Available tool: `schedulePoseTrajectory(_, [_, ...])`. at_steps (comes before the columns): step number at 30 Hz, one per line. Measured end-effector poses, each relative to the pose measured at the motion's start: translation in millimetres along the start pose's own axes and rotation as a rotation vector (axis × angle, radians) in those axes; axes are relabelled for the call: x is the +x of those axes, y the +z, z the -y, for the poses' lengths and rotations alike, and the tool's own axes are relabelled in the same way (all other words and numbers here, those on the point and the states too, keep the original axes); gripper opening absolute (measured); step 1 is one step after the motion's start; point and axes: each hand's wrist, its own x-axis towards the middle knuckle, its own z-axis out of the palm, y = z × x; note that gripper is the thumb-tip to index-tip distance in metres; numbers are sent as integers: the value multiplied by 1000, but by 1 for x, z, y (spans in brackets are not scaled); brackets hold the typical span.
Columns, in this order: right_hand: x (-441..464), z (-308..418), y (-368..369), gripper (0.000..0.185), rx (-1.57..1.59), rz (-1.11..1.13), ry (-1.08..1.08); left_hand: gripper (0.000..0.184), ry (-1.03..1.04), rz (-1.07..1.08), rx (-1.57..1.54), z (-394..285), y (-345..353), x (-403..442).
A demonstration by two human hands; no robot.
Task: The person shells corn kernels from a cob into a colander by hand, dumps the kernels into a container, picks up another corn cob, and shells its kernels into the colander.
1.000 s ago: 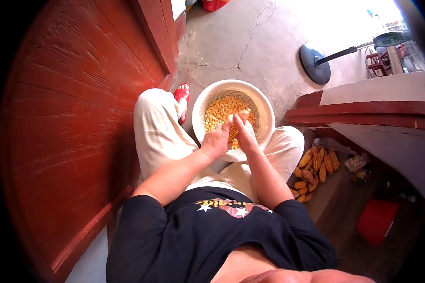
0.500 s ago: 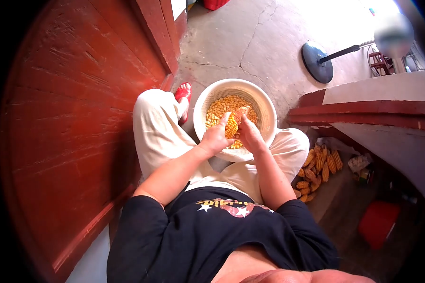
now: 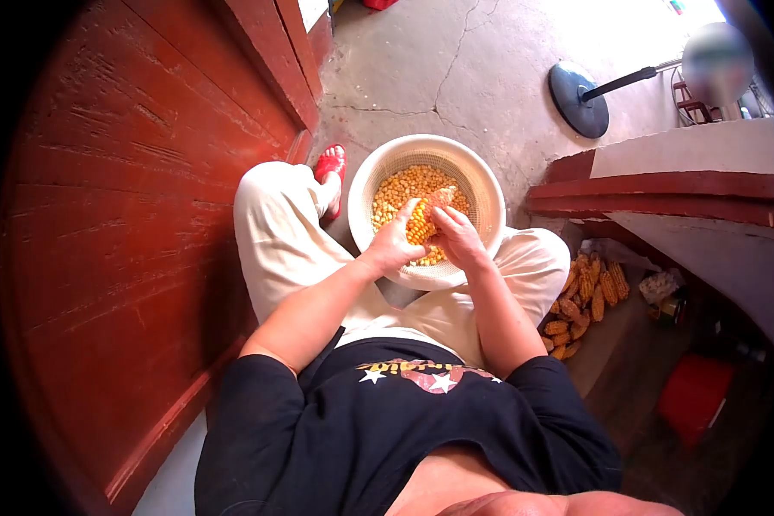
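Observation:
My left hand [image 3: 393, 244] is wrapped round an ear of corn [image 3: 420, 225] with yellow kernels, tilted over a pale perforated basket [image 3: 495, 191]. Pressed close against that ear, my right hand [image 3: 457, 236] grips a pinkish, mostly bare corncob [image 3: 443, 197]. The fingers of both hands partly hide the ear and the cob. Loose corn kernels [image 3: 393, 196] cover the bottom of the basket, which stands between my knees.
Several ears of corn [image 3: 586, 297] lie heaped on the floor to my right, beside a clear plastic bag [image 3: 658, 288]. Farther back stands a round black stand base [image 3: 578, 99]. A red wooden door [image 3: 146, 224] rises at my left, and a red object [image 3: 695, 397] sits lower right.
My right hand has turned slightly, its fingers now lying more across the ear of corn. The whole view has shifted a little; both hands stay over the basket.

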Motion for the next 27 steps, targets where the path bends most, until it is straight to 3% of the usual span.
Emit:
schedulePoseTrajectory(3, [-9, 13, 6, 25, 139, 69, 80, 87, -12, -1, -24, -13, -4, -1])
schedulePoseTrajectory(5, [-8, 14, 8, 28, 144, 126, 75, 86, -167, 86, -174, -21, -7, -3])
schedulePoseTrajectory(6, [-9, 13, 11, 30, 67, 72, 32, 88, -92, 85, -295, -12, -2, 0])
schedulePoseTrajectory(9, [-4, -1, 14, 30, -7, -1, -53, 90, -166, 132, -393, -22, 0, -5])
schedulePoseTrajectory(12, [-2, -3, 17, 27, 11, -80, -83, 96, -152, 90, -279, -14, 9, -3])
schedulePoseTrajectory(16, [7, -11, 10, 28, -15, -121, -98, 92, -209, 118, -273, -17, 8, -5])
schedulePoseTrajectory(18, [6, -9, 11, 31, -58, -221, -31, 90, 26, -32, 173, 7, 15, 0])
schedulePoseTrajectory(23, [1, -11, 16, 35, 292, -190, -7, 89, -39, -87, 592, -14, 12, -6])
schedulePoseTrajectory(25, [-8, -11, 16, 36, -66, -225, 30, 90, -34, -118, 692, -14, 13, -8])
schedulePoseTrajectory(26, [-19, -5, 33, 37, -225, -230, -163, 90, -27, -99, 677, -9, 15, -5])
schedulePoseTrajectory(27, [-17, -6, 26, 36, -449, -277, -223, 90, -20, -89, 674, -7, 17, -5])
